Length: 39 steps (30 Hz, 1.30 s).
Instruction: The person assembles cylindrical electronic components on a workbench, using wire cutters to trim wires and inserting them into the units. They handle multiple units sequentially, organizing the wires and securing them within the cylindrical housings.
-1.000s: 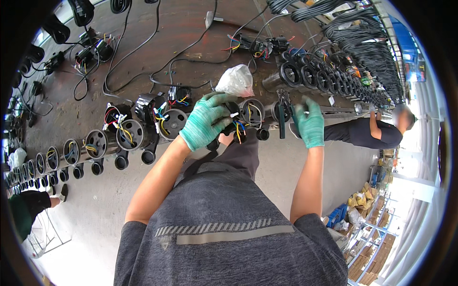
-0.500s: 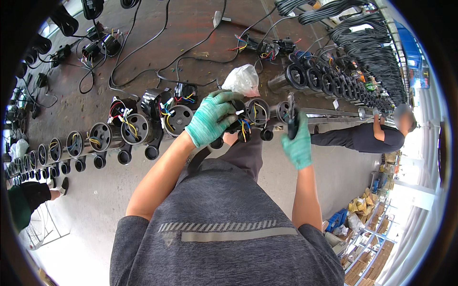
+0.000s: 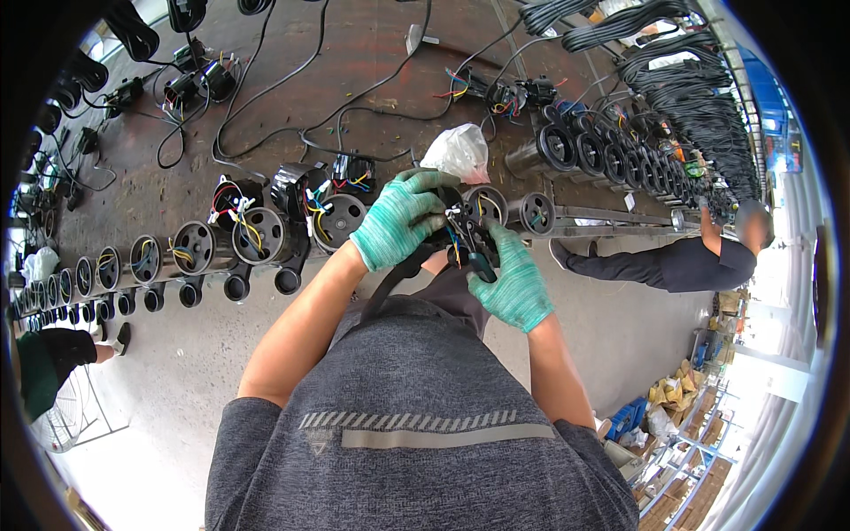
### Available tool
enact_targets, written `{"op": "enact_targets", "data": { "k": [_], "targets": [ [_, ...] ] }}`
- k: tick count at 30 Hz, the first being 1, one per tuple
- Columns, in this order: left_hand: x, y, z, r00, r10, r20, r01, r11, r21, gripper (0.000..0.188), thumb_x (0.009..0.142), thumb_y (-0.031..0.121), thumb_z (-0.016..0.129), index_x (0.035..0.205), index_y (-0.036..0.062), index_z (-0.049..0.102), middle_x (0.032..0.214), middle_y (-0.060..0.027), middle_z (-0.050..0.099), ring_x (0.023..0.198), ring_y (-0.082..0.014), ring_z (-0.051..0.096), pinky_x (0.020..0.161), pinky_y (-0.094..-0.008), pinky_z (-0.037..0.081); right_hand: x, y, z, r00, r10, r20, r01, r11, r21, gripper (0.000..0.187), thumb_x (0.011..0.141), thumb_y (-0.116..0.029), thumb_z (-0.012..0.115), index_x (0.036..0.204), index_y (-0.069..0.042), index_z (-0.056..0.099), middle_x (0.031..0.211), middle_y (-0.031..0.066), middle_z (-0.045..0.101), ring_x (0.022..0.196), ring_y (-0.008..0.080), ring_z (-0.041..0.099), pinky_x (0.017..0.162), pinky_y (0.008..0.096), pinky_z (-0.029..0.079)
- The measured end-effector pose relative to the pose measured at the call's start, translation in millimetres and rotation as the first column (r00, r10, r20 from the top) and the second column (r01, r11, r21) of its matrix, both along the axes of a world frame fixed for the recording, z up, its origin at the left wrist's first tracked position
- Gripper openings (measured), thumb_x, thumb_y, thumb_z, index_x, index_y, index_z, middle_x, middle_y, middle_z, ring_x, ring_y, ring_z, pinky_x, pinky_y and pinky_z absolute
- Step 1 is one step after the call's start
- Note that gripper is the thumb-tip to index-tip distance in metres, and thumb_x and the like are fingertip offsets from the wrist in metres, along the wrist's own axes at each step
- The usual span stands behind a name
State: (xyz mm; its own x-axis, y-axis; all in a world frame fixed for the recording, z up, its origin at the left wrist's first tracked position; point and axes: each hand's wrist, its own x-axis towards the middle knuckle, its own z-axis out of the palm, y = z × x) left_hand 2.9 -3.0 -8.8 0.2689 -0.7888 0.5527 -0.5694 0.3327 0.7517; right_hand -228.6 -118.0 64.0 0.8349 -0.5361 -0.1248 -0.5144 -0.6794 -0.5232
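Observation:
In a green knit glove, my left hand (image 3: 398,221) grips a black housing (image 3: 436,239) with blue, yellow and orange wires coming out of it. My right hand (image 3: 516,281), gloved alike, is closed round the dark handles of a pair of pliers (image 3: 481,265). The jaws reach in among the wires beside my left fingertips; I cannot tell whether they pinch one. Just beyond my hands lies a white plastic bag (image 3: 459,152). A round metal housing (image 3: 537,213) stands at the bench edge to the right.
A row of round housings (image 3: 193,247) with wires lines the front edge of the brown bench (image 3: 372,66). Black cables and wired units (image 3: 217,81) lie across it. Coiled cables (image 3: 682,97) fill the far right, where another person (image 3: 708,257) stands. Someone's legs (image 3: 66,348) show at left.
My right hand has moved left with the pliers, from apart at the right to the wires at the housing. My left hand still holds the housing.

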Motion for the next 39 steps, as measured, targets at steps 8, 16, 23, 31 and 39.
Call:
{"op": "enact_targets", "data": {
  "k": [8, 16, 23, 31, 39],
  "targets": [
    [2, -3, -4, 1.0, -0.025, -0.004, 0.025, 0.999, -0.024, 0.021, 0.081, 0.01, 0.082, 0.1, 0.002, 0.076, 0.14, -0.0135, 0.068, 0.13, -0.0412, 0.061, 0.112, -0.0518, 0.047, 9, 0, 3, 0.998, 0.018, -0.065, -0.016, 0.999, 0.033, 0.087, 0.08, -0.013, 0.08, 0.158, 0.0, 0.042, 0.141, 0.0244, 0.058, 0.128, 0.0407, 0.064, 0.108, 0.0455, 0.055],
    [4, 1, -3, 0.998, -0.064, 0.013, 0.063, 0.998, 0.022, 0.02, 0.086, 0.007, 0.081, 0.103, -0.0003, 0.074, 0.146, -0.0174, 0.064, 0.137, -0.0428, 0.056, 0.116, -0.0526, 0.044, 12, -4, -1, 0.989, -0.018, -0.146, 0.04, 0.988, 0.15, 0.087, 0.078, -0.012, 0.078, 0.156, 0.002, 0.043, 0.14, 0.0253, 0.059, 0.127, 0.0418, 0.065, 0.108, 0.0462, 0.055],
    [4, 2, -2, 0.998, -0.066, 0.007, 0.066, 0.997, 0.045, 0.021, 0.085, 0.008, 0.082, 0.103, 0.0005, 0.074, 0.147, -0.0169, 0.063, 0.139, -0.0431, 0.054, 0.117, -0.0529, 0.043, 14, 1, 1, 0.991, 0.052, -0.12, -0.054, 0.998, -0.02, 0.088, 0.075, -0.011, 0.077, 0.156, 0.0, 0.044, 0.138, 0.0256, 0.058, 0.125, 0.0427, 0.063, 0.108, 0.0486, 0.054],
    [3, 1, -6, 0.998, -0.061, 0.005, 0.061, 0.998, 0.026, 0.021, 0.087, 0.01, 0.082, 0.104, 0.0005, 0.074, 0.148, -0.0167, 0.063, 0.139, -0.0429, 0.054, 0.117, -0.0529, 0.043, 17, -1, -6, 0.995, 0.044, -0.087, -0.044, 0.999, -0.001, 0.087, 0.075, -0.01, 0.076, 0.155, -0.001, 0.045, 0.138, 0.0259, 0.058, 0.128, 0.0445, 0.062, 0.109, 0.0496, 0.053],
    [6, 3, 0, 0.996, -0.089, -0.026, 0.09, 0.995, 0.048, 0.021, 0.089, 0.011, 0.081, 0.105, 0.0, 0.074, 0.148, -0.0159, 0.063, 0.139, -0.042, 0.054, 0.117, -0.0522, 0.043, 21, -2, -4, 0.994, 0.049, -0.094, -0.049, 0.999, 0.002, 0.081, 0.077, -0.009, 0.075, 0.152, 0.0, 0.047, 0.137, 0.0266, 0.06, 0.126, 0.044, 0.063, 0.109, 0.0484, 0.054]
  ]
}}
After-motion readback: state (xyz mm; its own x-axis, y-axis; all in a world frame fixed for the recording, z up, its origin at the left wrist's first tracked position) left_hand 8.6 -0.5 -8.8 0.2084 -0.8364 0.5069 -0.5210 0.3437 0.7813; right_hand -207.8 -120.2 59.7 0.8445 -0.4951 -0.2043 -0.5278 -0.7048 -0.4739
